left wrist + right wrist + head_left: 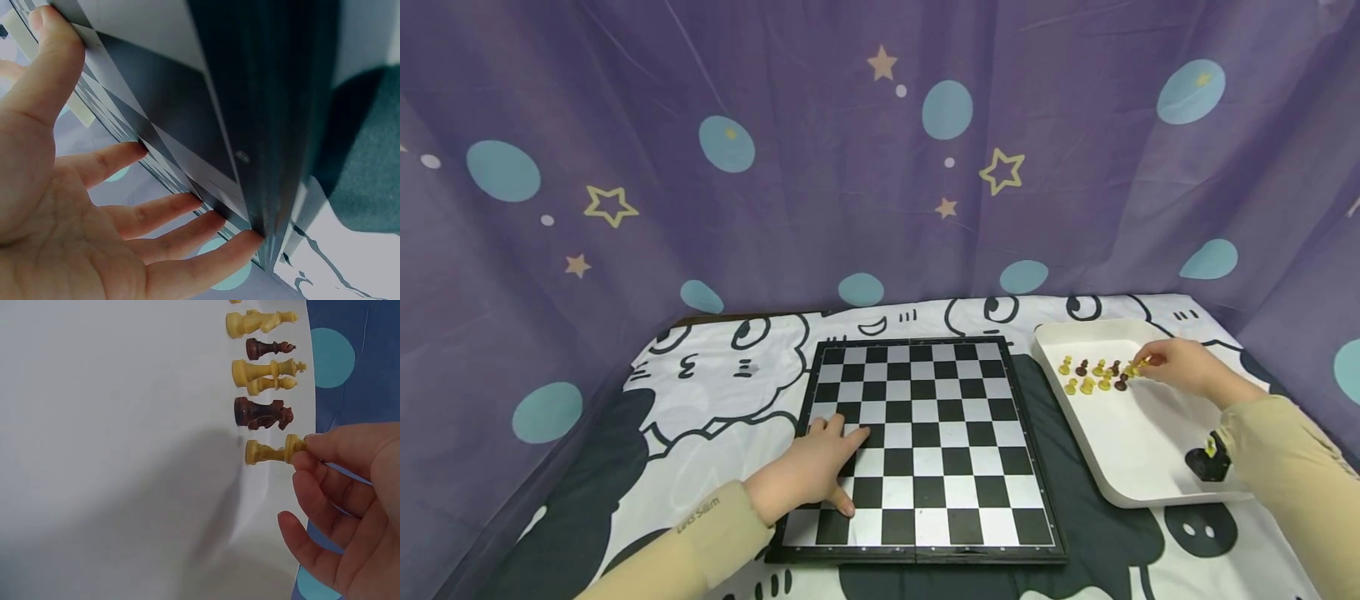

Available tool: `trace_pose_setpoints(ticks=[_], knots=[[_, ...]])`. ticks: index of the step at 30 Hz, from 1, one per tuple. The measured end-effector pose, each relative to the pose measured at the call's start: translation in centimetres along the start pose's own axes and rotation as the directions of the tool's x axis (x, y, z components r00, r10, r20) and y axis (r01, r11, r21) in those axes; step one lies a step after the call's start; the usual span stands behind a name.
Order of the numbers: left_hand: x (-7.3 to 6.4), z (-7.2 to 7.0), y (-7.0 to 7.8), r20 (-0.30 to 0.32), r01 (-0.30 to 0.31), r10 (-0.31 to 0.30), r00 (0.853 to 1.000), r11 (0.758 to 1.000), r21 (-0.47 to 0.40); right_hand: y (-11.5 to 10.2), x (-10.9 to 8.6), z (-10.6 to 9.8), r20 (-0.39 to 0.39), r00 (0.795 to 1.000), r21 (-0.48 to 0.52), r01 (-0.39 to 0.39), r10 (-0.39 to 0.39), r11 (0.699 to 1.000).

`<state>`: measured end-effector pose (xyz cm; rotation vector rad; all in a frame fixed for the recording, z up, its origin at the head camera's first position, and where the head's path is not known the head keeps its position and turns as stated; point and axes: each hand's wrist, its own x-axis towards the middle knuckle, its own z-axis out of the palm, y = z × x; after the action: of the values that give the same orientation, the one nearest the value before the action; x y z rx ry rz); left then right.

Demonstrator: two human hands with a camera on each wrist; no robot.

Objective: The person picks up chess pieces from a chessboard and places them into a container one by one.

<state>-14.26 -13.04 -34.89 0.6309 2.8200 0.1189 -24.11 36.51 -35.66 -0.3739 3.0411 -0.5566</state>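
A black and white chessboard (927, 450) lies flat on the bed cover. My left hand (815, 463) rests on its left side, fingers spread, with fingertips touching the squares; the left wrist view shows the palm of the same hand (94, 206). Over the far right part of a white tray (1150, 450), my right hand (1182, 367) pinches a yellow chess piece (292, 449) between thumb and forefinger. Right beside that piece stands another yellow one (262, 452). Several yellow and dark brown pieces, among them a brown knight (262, 412), stand grouped in the tray's far part.
To the right of the board, the tray has raised walls. A small black device (1210, 458) shows by the right sleeve cuff. The patterned cover (715, 483) spreads under everything, and a purple curtain (820, 183) with stars hangs behind.
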Motion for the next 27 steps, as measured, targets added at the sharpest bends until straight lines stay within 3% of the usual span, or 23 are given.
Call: trace_pose_setpoints(ticks=[27], knots=[[0.2,0.1,-0.1,-0.003,0.008,-0.008,1.000,1.000,0.005,1.1,0.3,1.9,0.019,1.000,-0.011,0.024,-0.024,1.000]])
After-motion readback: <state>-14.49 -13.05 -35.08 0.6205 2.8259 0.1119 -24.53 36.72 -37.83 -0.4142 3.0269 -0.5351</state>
